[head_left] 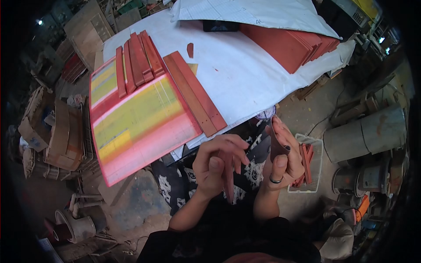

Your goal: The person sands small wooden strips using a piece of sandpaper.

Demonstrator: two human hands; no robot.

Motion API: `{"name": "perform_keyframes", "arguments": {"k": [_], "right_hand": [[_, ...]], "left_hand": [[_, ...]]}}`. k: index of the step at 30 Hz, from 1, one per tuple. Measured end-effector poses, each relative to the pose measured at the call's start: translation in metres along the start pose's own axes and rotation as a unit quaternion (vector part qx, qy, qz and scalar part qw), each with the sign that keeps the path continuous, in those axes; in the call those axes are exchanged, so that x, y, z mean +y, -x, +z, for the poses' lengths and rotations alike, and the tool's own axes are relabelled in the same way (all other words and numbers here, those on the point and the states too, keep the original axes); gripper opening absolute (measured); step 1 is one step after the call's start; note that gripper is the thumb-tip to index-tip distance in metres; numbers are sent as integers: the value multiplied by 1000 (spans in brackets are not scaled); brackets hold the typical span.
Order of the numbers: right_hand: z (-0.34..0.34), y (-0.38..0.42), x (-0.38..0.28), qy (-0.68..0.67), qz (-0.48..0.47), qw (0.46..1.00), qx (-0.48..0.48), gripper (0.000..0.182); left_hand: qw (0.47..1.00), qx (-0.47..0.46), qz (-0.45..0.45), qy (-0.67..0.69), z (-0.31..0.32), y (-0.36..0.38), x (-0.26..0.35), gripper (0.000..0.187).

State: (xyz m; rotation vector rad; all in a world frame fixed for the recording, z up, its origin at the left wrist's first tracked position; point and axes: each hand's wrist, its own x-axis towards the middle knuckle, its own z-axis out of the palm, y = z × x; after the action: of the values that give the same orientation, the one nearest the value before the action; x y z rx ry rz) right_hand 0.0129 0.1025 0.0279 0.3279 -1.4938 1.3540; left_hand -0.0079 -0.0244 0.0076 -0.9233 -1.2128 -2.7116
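Observation:
My left hand (209,165) is closed round a reddish-brown wooden strip (228,177), which stands roughly upright between thumb and fingers. In my right hand (288,168), a dark brown sheet with a curled edge, apparently sandpaper (278,147), lies against the fingers under the thumb. The two hands are apart, in front of my body. Beyond them, several red wooden strips (140,61) rest on a board (144,114) stained yellow and pink. Longer red strips (193,94) lie along its right edge.
A white-covered table (232,70) carries a stack of red panels (280,46) partly under a white sheet (258,12). To the right, a white plastic basket (319,164) on the floor holds red strips. Cardboard boxes (66,136) stand at left, metal drums (368,133) at right.

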Motion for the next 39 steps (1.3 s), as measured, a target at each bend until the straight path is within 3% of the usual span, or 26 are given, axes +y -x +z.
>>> {"name": "perform_keyframes", "arguments": {"k": [2, 7, 11, 23, 27, 29, 33, 36, 39], "right_hand": [[-3, 1, -1, 4, -12, 998, -61, 41], [1, -10, -13, 19, -62, 964, -257, 27], [3, -18, -14, 56, -87, 936, -335, 26], [-2, -27, -26, 160, -99, 908, -375, 29], [0, -29, -28, 140, -103, 908, -382, 17], [1, -29, -23, 155, -110, 912, -363, 17], [1, -25, -26, 138, -113, 913, -367, 22], [3, -34, -18, 160, -102, 910, -367, 28], [4, -27, -30, 110, -118, 915, -371, 16]], "left_hand": [[999, 11, -34, 24, -1, -2, 2, 55], [995, 36, -17, -88, -5, 9, 1, 57], [994, 51, -9, -93, -2, 9, 4, 57], [999, 32, -2, -36, -3, 14, 2, 56], [998, 27, 12, -56, -4, 13, 0, 55], [999, 40, -8, 10, 1, 14, 2, 55], [998, 21, 18, -60, -6, 13, 1, 54], [999, 39, 2, 0, 0, 15, 2, 53], [999, 31, 15, -35, -6, 14, 1, 53]]}}
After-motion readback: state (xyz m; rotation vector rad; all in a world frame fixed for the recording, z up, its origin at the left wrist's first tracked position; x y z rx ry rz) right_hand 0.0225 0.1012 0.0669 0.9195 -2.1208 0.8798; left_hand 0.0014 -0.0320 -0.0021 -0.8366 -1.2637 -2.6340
